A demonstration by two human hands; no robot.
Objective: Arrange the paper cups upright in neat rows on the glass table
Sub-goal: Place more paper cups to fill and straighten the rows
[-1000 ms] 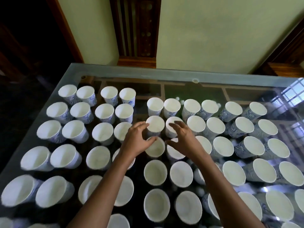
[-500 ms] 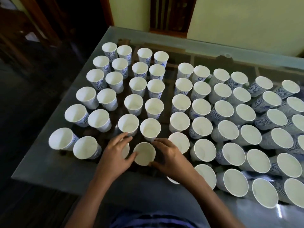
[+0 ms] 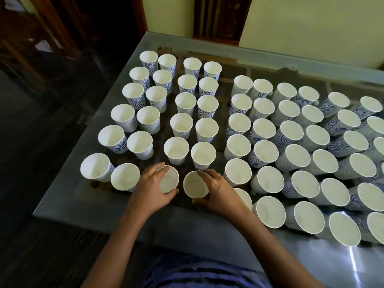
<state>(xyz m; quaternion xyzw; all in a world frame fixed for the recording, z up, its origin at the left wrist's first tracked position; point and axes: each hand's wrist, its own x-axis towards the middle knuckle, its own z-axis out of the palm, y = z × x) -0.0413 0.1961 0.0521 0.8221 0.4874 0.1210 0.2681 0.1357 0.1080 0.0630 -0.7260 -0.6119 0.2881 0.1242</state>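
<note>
Glass worktop (image 3: 87,202), frosted along the near edge, with a dark frame showing through it. Paper cups (image 3: 239,123) stand mouth-up all over it, white inside and blue swirl print outside.

Far left is a double column (image 3: 124,176) running away from the person, cups paired side by side. A lane of bare glass lies on its right. Next comes a second double column (image 3: 176,149), and the work is at its near end.

Left hand (image 3: 151,188): grip curled round the left front cup (image 3: 169,180), thumb on the near side, fingers over the far rim. Right hand (image 3: 218,190): grip wrapped the same way round the right front cup (image 3: 195,185). Both cups are upright with a narrow gap between them, just short of the pair ahead. Whether their bases rest on the glass I cannot tell.

Likely reason for one cup per hand — to square the two together so they finish that column in line.

Right of the hands is a dense block of cups (image 3: 301,154) with rims nearly touching. Its rows look skewed — probably still to be straightened.
</note>
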